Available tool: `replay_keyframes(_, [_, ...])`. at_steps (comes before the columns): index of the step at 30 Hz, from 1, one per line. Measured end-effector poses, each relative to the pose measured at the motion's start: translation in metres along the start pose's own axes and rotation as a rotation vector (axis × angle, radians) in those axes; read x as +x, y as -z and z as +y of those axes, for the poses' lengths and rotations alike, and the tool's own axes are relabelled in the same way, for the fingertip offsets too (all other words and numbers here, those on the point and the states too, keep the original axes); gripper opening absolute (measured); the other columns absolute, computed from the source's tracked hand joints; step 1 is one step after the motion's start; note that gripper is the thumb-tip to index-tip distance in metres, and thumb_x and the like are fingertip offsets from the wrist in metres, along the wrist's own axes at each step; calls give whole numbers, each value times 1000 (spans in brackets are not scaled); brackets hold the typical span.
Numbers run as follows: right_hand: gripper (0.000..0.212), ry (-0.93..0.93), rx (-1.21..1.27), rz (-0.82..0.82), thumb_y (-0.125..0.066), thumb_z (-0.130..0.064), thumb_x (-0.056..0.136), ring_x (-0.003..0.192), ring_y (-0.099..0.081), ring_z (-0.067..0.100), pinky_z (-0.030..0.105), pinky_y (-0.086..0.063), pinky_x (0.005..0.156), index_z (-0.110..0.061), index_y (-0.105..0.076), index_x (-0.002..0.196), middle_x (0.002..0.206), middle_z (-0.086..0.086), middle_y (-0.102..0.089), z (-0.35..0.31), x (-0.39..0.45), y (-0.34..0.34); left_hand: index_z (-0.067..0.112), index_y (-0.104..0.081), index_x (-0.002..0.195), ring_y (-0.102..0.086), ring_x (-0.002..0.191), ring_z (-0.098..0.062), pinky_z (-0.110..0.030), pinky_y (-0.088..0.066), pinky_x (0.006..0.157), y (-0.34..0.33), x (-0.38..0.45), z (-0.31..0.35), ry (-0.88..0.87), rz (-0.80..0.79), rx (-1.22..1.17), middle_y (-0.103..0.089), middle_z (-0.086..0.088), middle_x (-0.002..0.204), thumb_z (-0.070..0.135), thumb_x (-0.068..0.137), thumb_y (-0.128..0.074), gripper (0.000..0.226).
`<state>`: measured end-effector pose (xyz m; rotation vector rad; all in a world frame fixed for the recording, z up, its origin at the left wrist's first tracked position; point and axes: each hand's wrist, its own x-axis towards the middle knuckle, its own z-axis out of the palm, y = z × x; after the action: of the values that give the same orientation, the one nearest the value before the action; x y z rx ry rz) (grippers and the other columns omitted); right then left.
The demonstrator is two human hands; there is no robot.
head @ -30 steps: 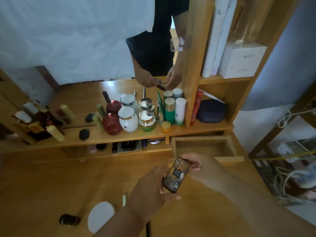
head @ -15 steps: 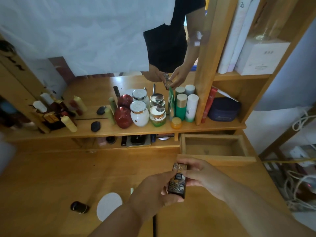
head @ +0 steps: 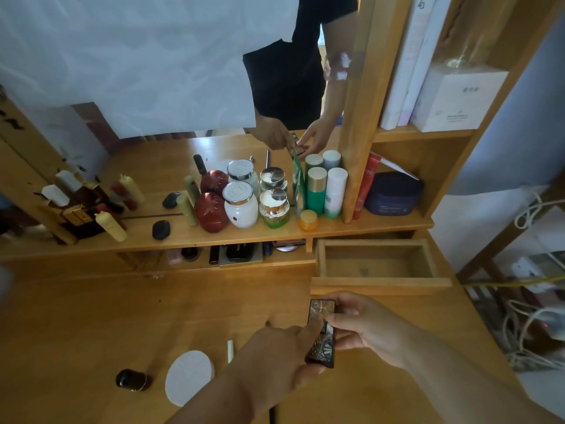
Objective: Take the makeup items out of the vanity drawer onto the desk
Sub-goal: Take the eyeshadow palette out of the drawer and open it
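Note:
Both my hands hold a small dark patterned makeup case (head: 321,332) upright over the wooden desk (head: 91,316), just in front of the open drawer (head: 377,283). My left hand (head: 275,356) grips its lower part from the left, index finger laid on its face. My right hand (head: 363,327) pinches its upper right edge. The drawer is pulled out and its wooden bottom shows nothing inside. On the desk lie a round white pad (head: 188,377), a small dark rounded case (head: 132,380) and a thin pale stick (head: 230,351).
A shelf (head: 214,237) above the desk carries several jars, bottles and tubes in front of a mirror (head: 153,71). More compacts lie in the slot (head: 238,254) under it. Boxes stand on the upper right shelf. Cables hang off the right of the desk.
The case has turned from tilted flat to standing upright between my hands. My view has shifted a little, so the drawer and shelf sit further right and lower.

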<state>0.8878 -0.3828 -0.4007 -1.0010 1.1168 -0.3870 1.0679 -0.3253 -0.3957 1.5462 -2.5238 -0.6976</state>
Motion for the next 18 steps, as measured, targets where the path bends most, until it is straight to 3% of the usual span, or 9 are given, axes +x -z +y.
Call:
replay_keyframes(4, [31,-13,34,59,-62,-5,85,88,-70,20,31,-56,70,-17,-60,113,104,6,-71,12,1,-4,28,-22,138,-57,98,-22,-35,-47,82,-3,3,-1,67,-22,4,-57,-3,120,49,84,-53,65])
replay_keyframes(7, [30,-25,58,99,-63,-3,85,88,-70,22,31,-56,71,-13,-58,113,104,8,-71,23,3,-10,34,-25,132,-57,101,-13,-29,-47,85,-6,4,5,182,-9,-148,-58,7,117,61,73,-57,72])
replay_keyframes(10, [31,-19,95,139,-65,-5,84,89,-70,23,31,-57,71,-12,-56,113,105,8,-70,29,3,-16,33,-23,133,-58,102,-13,-27,-47,84,-8,8,7,249,47,-137,-60,6,116,53,77,-58,69])
replay_keyframes(12, [28,-16,129,170,-62,-16,87,87,-69,24,30,-58,70,-13,-55,114,106,10,-68,32,2,-15,31,-25,136,-56,105,-14,-26,-44,85,-10,11,1,249,57,-67,-60,5,119,44,81,-57,65])
replay_keyframes(15, [33,-91,285,177,-51,-37,91,89,-70,28,35,-58,68,-12,-57,112,107,15,-67,36,0,-10,33,-40,129,-55,104,-14,-28,-45,86,-14,16,-8,196,56,-20,-59,6,118,30,82,-54,49])
replay_keyframes(18, [41,-183,392,117,-46,-41,92,91,-69,32,40,-56,71,-8,-60,111,107,17,-69,42,1,-5,31,-43,128,-50,109,-13,-27,-42,88,-17,22,-13,101,72,-38,-57,6,121,17,83,-51,48])
